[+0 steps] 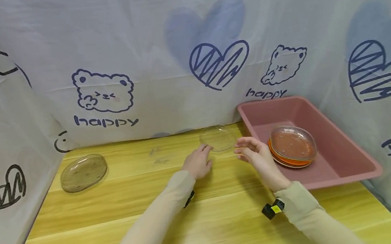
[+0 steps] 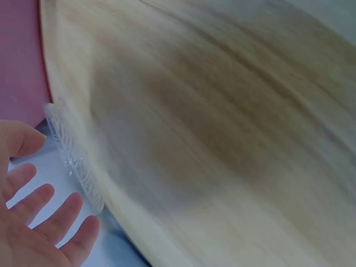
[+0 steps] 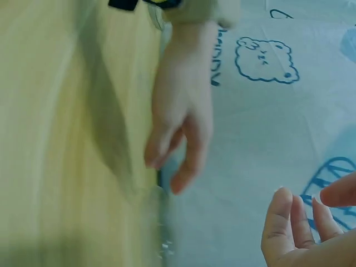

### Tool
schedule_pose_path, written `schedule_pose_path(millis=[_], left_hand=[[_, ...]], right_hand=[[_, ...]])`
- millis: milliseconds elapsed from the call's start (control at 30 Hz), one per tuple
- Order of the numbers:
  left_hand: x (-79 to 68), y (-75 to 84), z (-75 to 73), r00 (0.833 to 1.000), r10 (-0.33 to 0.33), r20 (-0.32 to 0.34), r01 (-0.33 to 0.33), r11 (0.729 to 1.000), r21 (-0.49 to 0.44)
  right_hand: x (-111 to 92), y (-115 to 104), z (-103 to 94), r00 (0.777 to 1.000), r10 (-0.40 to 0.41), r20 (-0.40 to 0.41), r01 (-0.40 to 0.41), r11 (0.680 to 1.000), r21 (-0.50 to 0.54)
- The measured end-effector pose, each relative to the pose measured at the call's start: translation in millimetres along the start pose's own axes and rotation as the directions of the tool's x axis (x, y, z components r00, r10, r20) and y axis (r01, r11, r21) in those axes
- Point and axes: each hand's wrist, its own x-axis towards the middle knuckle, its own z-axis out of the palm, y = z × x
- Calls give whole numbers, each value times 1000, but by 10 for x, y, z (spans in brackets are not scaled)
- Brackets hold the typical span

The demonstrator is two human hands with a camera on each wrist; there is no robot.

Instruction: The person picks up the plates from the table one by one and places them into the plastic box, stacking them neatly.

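Note:
A clear plastic plate (image 1: 218,137) lies on the table near the back edge. My left hand (image 1: 198,162) is just in front of it, fingers spread and loosely bent; in the left wrist view the plate (image 2: 75,156) stands apart from the fingers. To the plate's right hovers my right hand (image 1: 259,161), its fingers loosely bent with nothing between them, next to the pink bin's wall. Another clear plate (image 1: 84,172) sits at the far left of the table. Inside the pink bin (image 1: 344,146), a clear plate (image 1: 293,143) tops a stack with orange plates (image 1: 287,161) beneath.
The wooden table (image 1: 119,213) meets a white printed curtain (image 1: 164,101) at the back and both sides. The bin's raised rim (image 1: 344,180) stands close to my right forearm.

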Motion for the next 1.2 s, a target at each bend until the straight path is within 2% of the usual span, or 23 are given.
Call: schedule_pose_path(millis=[233, 400, 600, 700, 967, 1200], left_hand=[[101, 16, 120, 998, -53, 27, 51, 998, 46], [114, -19, 203, 996, -80, 45, 77, 994, 72], [130, -47, 265, 997, -76, 30, 73, 992, 101], [149, -49, 257, 997, -68, 34, 64, 992, 109], [54, -149, 158, 996, -75, 56, 70, 994, 84], [-134, -348, 52, 998, 17, 69, -18, 1000, 14]], right_hand=[[-35, 236, 179, 999, -4, -45, 3, 1000, -16], [-25, 357, 258, 997, 41, -64, -41, 999, 6], [3, 441, 273, 994, 101, -47, -99, 994, 43], [24, 459, 250, 989, 134, -57, -130, 989, 76], [79, 524, 286, 984, 176, -38, -170, 977, 126], [90, 551, 336, 981, 194, -11, -192, 976, 106]])
